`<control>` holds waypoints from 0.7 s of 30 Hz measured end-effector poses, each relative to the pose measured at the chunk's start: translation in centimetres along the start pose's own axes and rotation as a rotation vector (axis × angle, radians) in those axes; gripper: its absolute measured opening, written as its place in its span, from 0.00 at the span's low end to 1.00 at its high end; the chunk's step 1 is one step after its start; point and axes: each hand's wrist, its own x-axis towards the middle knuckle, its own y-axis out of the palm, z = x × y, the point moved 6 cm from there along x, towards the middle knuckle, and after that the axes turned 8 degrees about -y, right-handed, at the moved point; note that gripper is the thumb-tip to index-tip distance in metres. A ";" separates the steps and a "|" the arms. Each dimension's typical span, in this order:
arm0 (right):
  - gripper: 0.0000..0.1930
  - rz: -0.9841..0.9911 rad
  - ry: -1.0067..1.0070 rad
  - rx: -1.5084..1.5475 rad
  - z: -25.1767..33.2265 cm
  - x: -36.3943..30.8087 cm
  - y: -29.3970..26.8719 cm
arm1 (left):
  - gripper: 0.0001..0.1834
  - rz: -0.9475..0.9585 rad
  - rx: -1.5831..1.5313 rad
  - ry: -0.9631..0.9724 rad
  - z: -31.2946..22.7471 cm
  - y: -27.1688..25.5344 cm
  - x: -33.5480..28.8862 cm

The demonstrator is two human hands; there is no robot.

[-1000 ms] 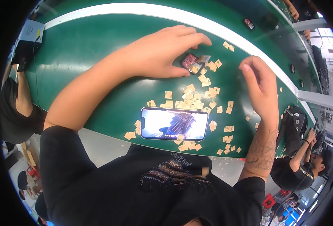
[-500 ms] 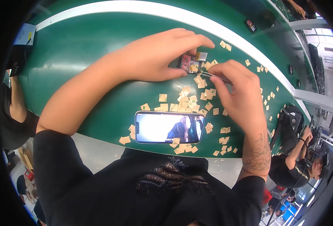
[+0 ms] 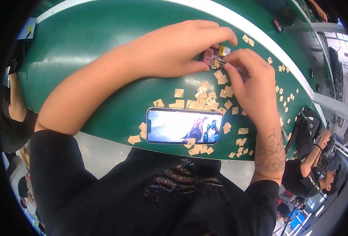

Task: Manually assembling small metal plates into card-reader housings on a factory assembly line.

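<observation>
My left hand (image 3: 195,49) steadies a small open electronic device with a red circuit board (image 3: 209,57), its thumb at the near edge and its fingers curled around the far side. A flat battery cell (image 3: 224,50), silver and yellow, sits at the device's right side. Pinched between the thumb and fingers of my right hand (image 3: 256,74) are thin metal tweezers (image 3: 221,61), their tips over the device beside the board. What the tips touch is too small to make out. Beige adhesive squares (image 3: 205,98) are scattered just nearer to me.
A phone (image 3: 185,126) playing a video lies on the green table (image 3: 75,51), with squares around it. More squares and small devices (image 3: 277,25) are at the right. A black bag (image 3: 307,128) and another person (image 3: 311,177) are at the right edge.
The tweezers' tips have moved from the device's near right corner to over its inside. The whole view has shifted, and the picture on the phone is different.
</observation>
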 end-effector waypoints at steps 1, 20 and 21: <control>0.09 -0.041 -0.014 0.061 -1.0 -0.5 0.0 | 0.39 0.011 0.002 -0.003 -0.2 0.0 0.1; 0.14 0.061 -0.095 0.175 1.9 -1.3 -2.0 | 0.39 0.061 -0.078 -0.116 0.2 0.1 0.4; 0.16 0.191 -0.138 0.235 3.0 -2.0 -0.9 | 0.40 0.064 -0.067 -0.115 0.1 0.1 0.5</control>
